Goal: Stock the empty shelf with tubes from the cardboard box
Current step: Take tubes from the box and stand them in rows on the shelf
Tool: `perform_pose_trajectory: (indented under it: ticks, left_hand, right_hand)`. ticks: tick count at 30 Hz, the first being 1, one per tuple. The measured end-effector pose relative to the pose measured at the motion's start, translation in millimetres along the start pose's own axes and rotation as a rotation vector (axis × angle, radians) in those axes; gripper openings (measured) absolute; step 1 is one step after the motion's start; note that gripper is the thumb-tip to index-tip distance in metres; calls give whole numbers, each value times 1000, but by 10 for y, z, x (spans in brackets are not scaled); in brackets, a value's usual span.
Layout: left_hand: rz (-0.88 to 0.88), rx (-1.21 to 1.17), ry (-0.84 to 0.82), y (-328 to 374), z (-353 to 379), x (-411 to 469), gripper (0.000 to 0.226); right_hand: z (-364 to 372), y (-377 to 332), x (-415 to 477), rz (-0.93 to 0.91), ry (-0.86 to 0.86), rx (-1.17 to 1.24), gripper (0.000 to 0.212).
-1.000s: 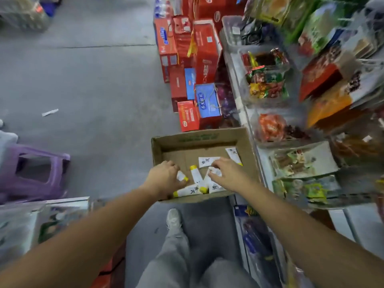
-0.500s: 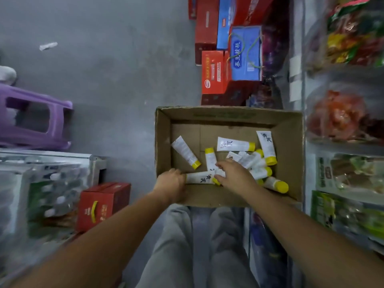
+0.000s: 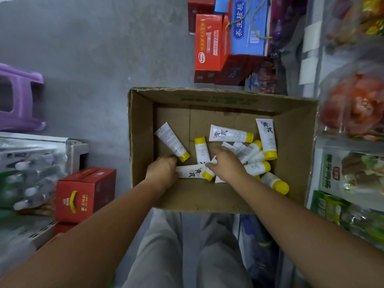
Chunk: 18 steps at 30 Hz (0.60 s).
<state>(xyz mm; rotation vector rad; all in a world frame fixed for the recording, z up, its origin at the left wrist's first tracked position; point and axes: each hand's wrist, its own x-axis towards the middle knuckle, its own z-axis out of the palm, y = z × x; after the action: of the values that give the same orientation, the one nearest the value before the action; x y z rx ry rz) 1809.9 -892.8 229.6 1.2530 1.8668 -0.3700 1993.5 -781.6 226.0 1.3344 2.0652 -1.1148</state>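
We reach both hands into the cardboard box [image 3: 141,125] on the floor [image 3: 93,59], likely to gather several at once: our left hand [image 3: 164,171] curls round a yellow-capped tube [image 3: 190,172]; our right hand [image 3: 227,163] covers the tube heap [image 3: 252,153], grip hidden.

Both bare arms reach forward and down, drawing closer toward the hands. The left arm [image 3: 93,235] runs up from the lower left corner, its wrist straight. The left grip [image 3: 162,172] is turned knuckles up, with its fingers curled under and closed over the flat end of a tube [image 3: 191,172]. The right arm [image 3: 301,225] comes in from the lower right edge. The right grip [image 3: 227,164] is palm down and angled toward the left one, its thumb on the far side and its fingers bent downward. Whether it pinches anything cannot be told. The two grips are near each other but apart.
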Motion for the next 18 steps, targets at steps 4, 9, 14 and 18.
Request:
perform_pose_trajectory:
  ticks: [4,9,14,18]
  left_hand:
    - [11,93,-60,-36,42,58,23]
    - [0,234,-83,-76,118,112,27]
    - [9,308,-107,-46,171,168,30]
    - [10,332,-109,-27,195,203,30]
  right_hand:
    - [19,-21,135,-24,2,13,40]
    - [15,-28,278,-11,2,-20,41]
    - [-70,53,289,-8,-25,-93,36]
    - [-121,187,270,41,-6,-101,38]
